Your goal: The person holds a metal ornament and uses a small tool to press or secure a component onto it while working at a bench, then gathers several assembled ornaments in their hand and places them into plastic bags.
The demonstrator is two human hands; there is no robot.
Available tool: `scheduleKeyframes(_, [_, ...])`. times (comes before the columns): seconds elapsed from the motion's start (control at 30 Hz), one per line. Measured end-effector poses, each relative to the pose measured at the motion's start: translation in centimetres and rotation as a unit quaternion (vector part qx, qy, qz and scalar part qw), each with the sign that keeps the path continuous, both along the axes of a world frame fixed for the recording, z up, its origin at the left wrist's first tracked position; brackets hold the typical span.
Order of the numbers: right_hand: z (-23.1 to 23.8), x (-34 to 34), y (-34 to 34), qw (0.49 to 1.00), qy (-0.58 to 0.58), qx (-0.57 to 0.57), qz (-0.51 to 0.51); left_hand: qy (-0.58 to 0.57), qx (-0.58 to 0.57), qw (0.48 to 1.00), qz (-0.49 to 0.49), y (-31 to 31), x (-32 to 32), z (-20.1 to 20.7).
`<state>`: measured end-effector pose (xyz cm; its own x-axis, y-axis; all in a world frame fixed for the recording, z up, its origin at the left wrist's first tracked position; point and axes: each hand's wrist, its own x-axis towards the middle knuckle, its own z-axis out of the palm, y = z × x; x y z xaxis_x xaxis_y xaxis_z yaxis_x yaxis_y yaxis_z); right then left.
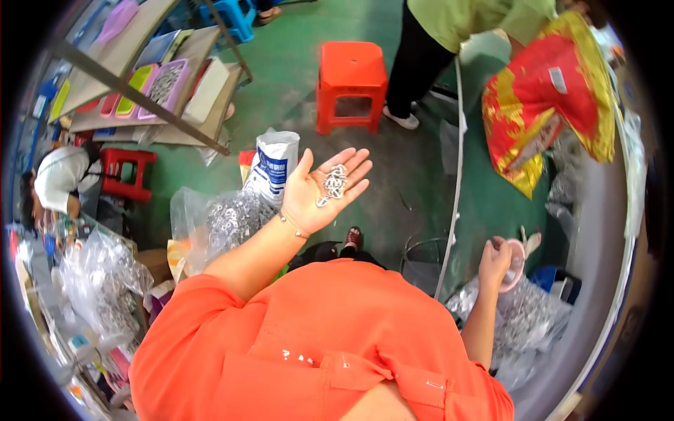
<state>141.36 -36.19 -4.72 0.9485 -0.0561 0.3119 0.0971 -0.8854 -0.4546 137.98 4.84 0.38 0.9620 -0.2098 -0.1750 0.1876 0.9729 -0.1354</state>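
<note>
Palm up before me, my left hand (pixel 316 189) has its fingers stretched out flat and carries a small heap of silver metal pieces (pixel 335 181). They look curved and hooked, one of them like a tiny anchor; their exact kind is too small to make out. Off to the right, my right hand (pixel 496 261) is closed on the rim of a pink round container (pixel 515 266). The inside of that container is mostly hidden from here. Under it lies a clear plastic bag with many silvery pieces (pixel 516 326).
Left of my arm are a bag of metal pieces (pixel 235 221) and a white-and-blue sack (pixel 276 161). A red stool (pixel 352 81) stands ahead. A person in green (pixel 456 28) is beside a red-and-gold bag (pixel 547 98). A rack with trays (pixel 158 84) is at far left; another person (pixel 63 175) bends below.
</note>
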Motion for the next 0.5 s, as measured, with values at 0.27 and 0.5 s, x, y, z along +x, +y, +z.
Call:
scheduleKeyframes(0.27, [2.8, 8.0, 11.3, 0.935, 0.208, 0.053, 0.283, 0.051, -0.051, 0.986, 0.150, 3.8, 0.7, -0.1])
scheduleKeyframes(0.5, [1.7, 14.9, 21.5, 0.866, 0.326, -0.034, 0.377, 0.062, -0.011, 0.951, 0.304, 13.4, 2.6, -3.6])
